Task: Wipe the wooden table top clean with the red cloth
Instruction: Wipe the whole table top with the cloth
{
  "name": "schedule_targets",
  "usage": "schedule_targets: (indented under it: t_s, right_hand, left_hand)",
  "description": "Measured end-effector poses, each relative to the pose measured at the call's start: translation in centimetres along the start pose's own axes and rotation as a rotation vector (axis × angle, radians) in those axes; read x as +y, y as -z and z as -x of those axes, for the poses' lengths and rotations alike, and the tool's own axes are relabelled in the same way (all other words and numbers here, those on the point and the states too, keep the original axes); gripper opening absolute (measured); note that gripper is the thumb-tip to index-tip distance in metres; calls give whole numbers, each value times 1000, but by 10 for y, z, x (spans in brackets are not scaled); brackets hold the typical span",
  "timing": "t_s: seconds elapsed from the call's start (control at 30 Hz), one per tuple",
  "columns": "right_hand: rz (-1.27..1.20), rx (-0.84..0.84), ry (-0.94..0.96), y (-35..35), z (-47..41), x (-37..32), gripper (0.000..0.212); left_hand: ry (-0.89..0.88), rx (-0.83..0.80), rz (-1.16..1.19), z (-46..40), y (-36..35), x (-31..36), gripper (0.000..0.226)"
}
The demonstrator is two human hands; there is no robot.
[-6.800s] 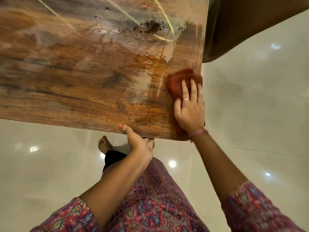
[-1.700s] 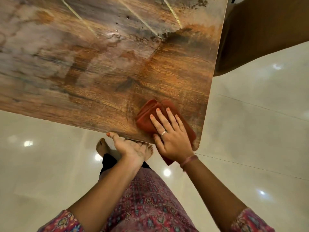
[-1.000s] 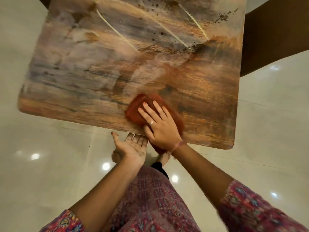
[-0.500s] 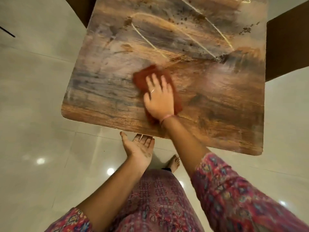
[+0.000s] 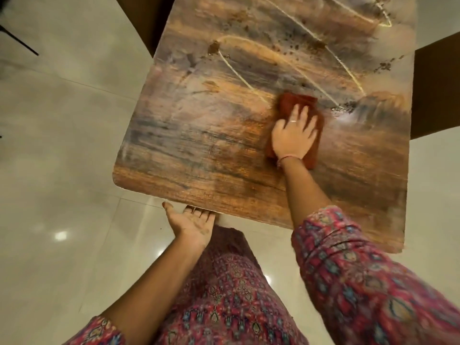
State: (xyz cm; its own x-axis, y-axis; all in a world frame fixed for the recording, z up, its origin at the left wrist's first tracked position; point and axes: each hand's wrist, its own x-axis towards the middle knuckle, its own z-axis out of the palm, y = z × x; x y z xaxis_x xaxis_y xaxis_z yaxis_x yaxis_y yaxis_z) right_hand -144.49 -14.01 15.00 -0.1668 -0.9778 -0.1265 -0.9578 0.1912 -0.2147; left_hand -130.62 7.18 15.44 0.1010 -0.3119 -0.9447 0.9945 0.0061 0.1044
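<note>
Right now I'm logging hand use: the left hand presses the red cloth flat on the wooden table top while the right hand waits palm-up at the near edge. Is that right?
Not quite: the hands are swapped. In the head view the right hand presses the red cloth flat on the wooden table top, while the left hand waits palm-up at the near edge.

the bench (image 5: 199,150) lies bare to the left of the red cloth (image 5: 296,100), open for a sweep. beyond the cloth, brown crumbs (image 5: 311,46) and pale streaks (image 5: 286,58) lie across the far half. a dark chair (image 5: 435,90) stands just beside the right edge.
</note>
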Motion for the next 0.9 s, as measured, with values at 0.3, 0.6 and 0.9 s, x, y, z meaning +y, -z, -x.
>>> schedule_targets:
  t_s: [0.3, 0.6, 0.9]
  right_hand:
    - [78, -299, 1045, -27, 106, -7, 60]
    - [7, -4, 66, -9, -55, -65, 59]
    - [97, -255, 848, -29, 46, -75, 61]
  left_hand:
    - [-184, 31, 41, -22, -8, 69, 71]
    - [-243, 82, -17, -41, -5, 125, 52]
    - [1, 32, -401, -62, -11, 179, 36]
